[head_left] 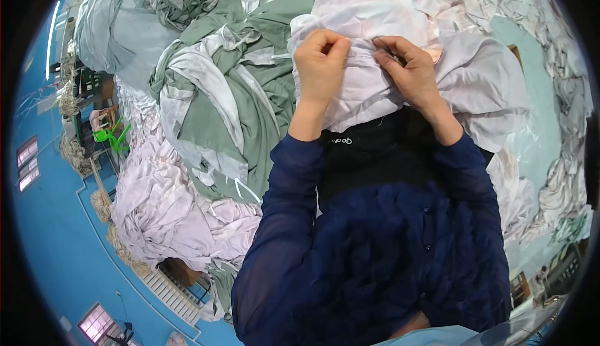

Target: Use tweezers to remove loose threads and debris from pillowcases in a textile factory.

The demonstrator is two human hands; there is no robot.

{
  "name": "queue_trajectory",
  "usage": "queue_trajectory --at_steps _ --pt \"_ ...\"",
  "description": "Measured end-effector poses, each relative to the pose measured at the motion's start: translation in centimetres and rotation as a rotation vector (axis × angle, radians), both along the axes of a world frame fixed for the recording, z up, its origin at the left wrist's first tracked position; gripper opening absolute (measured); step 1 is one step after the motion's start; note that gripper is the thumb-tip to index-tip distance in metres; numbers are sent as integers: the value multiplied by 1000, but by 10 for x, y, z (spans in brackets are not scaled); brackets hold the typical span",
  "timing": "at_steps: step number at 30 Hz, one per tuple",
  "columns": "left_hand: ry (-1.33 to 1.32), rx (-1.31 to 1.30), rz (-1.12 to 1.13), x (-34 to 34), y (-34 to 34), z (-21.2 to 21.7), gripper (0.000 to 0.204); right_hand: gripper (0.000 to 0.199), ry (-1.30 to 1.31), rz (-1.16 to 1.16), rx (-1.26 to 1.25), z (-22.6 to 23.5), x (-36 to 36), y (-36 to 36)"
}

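1. The pale pink-white cloth (369,90) lies bunched straight ahead of the person, its lower edge hanging over the black garment (369,158) at the chest, with both hands on its upper fold.
2. The left hand (320,65) pinches a small ridge of the cloth, its fingers (337,46) closed tight on the fabric, thumb against forefinger.
3. The right hand (409,71) sits just beside it, fingers curled and closed on the same fold; something thin and dark seems to sit between the fingertips, too small to make out.
4. Judging by the grip, the step in hand is close work on one spot of the fold, held taut between the two hands. The next move seems to call for keeping that tension while shifting along the edge in small pinches.
5. To the left lies a heap of green and white cloth (231,102), touching the held piece; below it, a mound of pale lilac cloth (162,208).
6. More white cloth (550,177) piles up to the right over a pale turquoise surface (531,96).
7. The crowding heaps leave little free room to spread the piece, and its loose folds could hide the worked edge.
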State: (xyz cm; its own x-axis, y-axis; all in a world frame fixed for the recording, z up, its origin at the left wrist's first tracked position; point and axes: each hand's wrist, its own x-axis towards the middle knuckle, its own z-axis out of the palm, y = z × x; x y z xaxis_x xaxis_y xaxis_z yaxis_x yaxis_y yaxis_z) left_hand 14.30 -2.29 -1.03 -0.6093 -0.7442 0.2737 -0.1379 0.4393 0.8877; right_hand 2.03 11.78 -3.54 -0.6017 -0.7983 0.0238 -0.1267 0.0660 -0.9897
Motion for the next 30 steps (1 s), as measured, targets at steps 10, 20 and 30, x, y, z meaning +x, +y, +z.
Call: queue_trajectory --at_steps 10,20,30 --pt "17 83 394 94 -78 -31 10 32 308 -118 -30 -4 -29 24" --pt "-141 496 7 47 -47 -3 35 14 -202 67 250 0 -57 49" --pt "180 362 213 34 -39 5 14 8 -179 29 95 12 -69 48"
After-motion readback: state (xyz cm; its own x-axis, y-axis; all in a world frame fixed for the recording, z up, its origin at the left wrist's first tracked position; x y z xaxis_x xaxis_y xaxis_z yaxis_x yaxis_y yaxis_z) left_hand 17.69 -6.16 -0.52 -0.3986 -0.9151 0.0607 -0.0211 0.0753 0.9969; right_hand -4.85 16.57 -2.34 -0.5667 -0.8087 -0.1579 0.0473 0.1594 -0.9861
